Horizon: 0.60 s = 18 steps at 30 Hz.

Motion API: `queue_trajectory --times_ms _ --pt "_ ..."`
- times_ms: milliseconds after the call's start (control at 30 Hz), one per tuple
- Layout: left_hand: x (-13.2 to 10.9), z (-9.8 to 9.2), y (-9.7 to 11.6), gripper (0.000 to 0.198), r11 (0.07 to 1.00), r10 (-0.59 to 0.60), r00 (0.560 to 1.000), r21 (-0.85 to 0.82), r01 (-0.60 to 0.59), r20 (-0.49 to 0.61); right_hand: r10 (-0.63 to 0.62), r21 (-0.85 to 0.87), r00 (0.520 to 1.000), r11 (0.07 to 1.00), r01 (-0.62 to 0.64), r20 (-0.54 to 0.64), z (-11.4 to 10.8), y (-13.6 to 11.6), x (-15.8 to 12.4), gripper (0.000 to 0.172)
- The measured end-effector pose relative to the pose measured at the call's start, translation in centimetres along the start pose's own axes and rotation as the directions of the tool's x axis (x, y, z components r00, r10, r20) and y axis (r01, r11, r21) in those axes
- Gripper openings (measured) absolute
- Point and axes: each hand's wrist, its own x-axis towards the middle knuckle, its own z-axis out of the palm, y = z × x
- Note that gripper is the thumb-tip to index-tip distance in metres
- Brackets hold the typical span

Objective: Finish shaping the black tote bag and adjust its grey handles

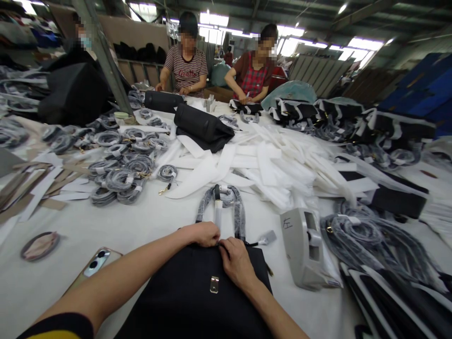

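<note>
A black handbag (197, 301) with a small metal clasp (213, 284) lies flat on the white table in front of me. Its wrapped grey handles (222, 207) stretch away from me, bound with a white strip. My left hand (203, 234) is closed at the bag's top edge, by the base of the handles. My right hand (236, 261) rests on the bag just beside it, fingers curled and pinching at the same top edge. What the fingers hold is hidden.
A grey tape dispenser (305, 249) stands right of the bag, a phone (96, 261) lies to the left. Coiled wrapped straps (123, 174), white foam strips (275, 165) and more black bags (203, 125) cover the table. Two people (187, 66) work at the far side.
</note>
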Motion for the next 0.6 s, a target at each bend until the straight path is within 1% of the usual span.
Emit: queue_trajectory --times_ms 233,367,467,600 --pt "0.1 -0.4 -0.1 0.025 0.999 0.004 0.999 -0.041 -0.002 0.034 -0.011 0.011 1.0 1.0 0.011 -0.008 0.0 0.2 0.0 0.02" --pt "-0.6 -0.5 -0.5 0.032 0.996 0.01 1.0 -0.093 -0.007 0.023 0.0 0.031 1.0 1.0 0.001 -0.022 0.3 0.4 0.1 0.021" --pt "-1.3 0.2 -0.4 0.033 0.994 0.012 1.0 -0.108 -0.015 -0.029 0.017 0.057 0.999 0.998 -0.015 -0.028 0.6 0.5 0.0 0.022" --pt "-1.8 1.9 0.5 0.026 0.997 -0.044 0.985 -0.077 0.031 -0.169 0.082 0.109 0.995 0.991 -0.076 -0.051 0.7 0.6 0.1 0.021"
